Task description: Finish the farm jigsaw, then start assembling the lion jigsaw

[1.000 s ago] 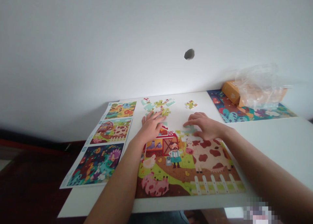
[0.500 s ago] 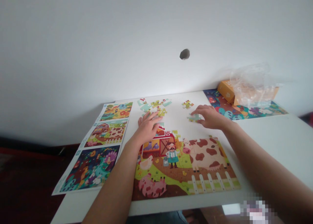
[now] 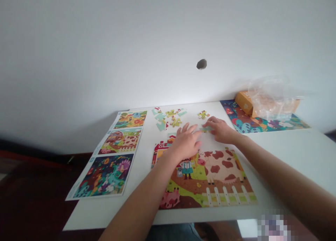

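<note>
Entered in our inventory: our left hand, released, fingers spread, over the barn section of a partly built cardboard farm jigsaw on the white desk. Our right hand has its fingertips on a pale green puzzle piece; whether that grip is grasping, we cannot tell. Loose cardboard pieces lie beyond the jigsaw, a printed three-picture sheet to its left.

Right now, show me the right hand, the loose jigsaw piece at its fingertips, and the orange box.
Right hand [image 3: 221,130]: head view, on the back of the hand.
Loose jigsaw piece [image 3: 206,129]: head view, on its visible top face.
Orange box [image 3: 243,102]: head view, on its end panel.
</note>
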Tool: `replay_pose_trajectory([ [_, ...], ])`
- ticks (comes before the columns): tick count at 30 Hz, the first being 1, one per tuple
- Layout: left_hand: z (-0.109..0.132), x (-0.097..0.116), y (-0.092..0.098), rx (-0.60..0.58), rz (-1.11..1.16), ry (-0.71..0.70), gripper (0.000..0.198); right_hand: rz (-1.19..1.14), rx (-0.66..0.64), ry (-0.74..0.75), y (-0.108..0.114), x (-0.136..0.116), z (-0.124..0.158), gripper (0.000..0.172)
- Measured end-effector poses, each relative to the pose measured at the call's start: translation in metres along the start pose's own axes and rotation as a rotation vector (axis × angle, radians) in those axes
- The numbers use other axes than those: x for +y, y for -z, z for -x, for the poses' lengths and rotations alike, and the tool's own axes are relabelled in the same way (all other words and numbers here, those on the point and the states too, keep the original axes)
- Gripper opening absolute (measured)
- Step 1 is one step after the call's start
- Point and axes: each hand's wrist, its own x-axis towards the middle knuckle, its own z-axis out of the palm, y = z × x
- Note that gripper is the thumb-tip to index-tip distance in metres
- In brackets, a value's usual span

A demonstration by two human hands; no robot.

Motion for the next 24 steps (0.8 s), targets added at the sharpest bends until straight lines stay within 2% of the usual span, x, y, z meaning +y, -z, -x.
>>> replay_pose_trajectory([
  [2, -0.006, 0.006, -0.011, 0.064, 0.030, -0.001, 0.040, -0.031, 0.041, 0.083, -0.003, 0.007, 0.005, 0.051],
  [5, -0.009, -0.003, -0.026, 0.154, 0.150, 0.039, 0.036, -0.125, 0.092, 0.166, -0.004, 0.016, 0.011, 0.040],
  [10, -0.007, -0.026, -0.030, 0.279, 0.413, -0.009, 0.025, -0.178, 0.075, 0.152, 0.008, 0.014, 0.008, 0.032],
  [15, -0.006, -0.030, -0.029, 0.302, 0.425, -0.015, 0.024, -0.164, 0.036, 0.126, 0.017, 0.005, 0.004, 0.031],
  [20, -0.006, -0.028, -0.029, 0.300, 0.391, -0.049, 0.023, -0.101, 0.048, 0.099, 0.011, 0.005, 0.005, 0.031],
  [24, -0.005, -0.029, -0.029, 0.318, 0.378, -0.055, 0.023, 0.002, 0.087, -0.001, 0.007, 0.010, 0.003, 0.035],
])
